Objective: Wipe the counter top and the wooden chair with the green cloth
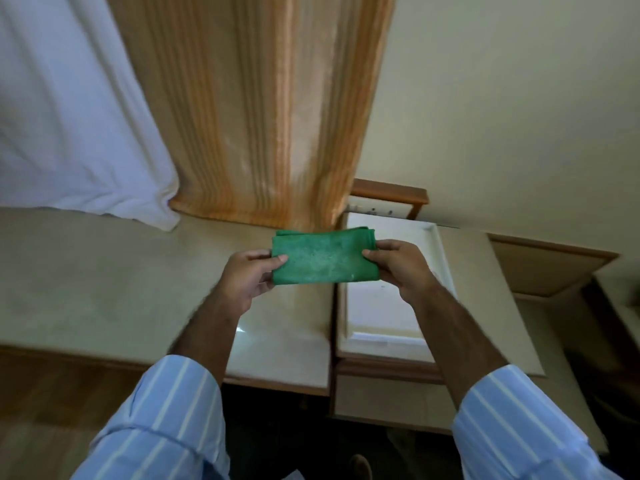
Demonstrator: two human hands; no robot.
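While green cloth (pixel 323 258) sits folded, held in air above counter top (pixel 104 271), no wiping visible yet. Left hand (pixel 247 277) pinches left edge, right hand (pixel 398 261) pinches right edge. Counter, chair both pending; wooden chair not in view.

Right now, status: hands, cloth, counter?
Left hand and right hand each pinch an end of the folded green cloth, held above the counter top. Not wiping yet. White tray sits right; curtain hangs behind.
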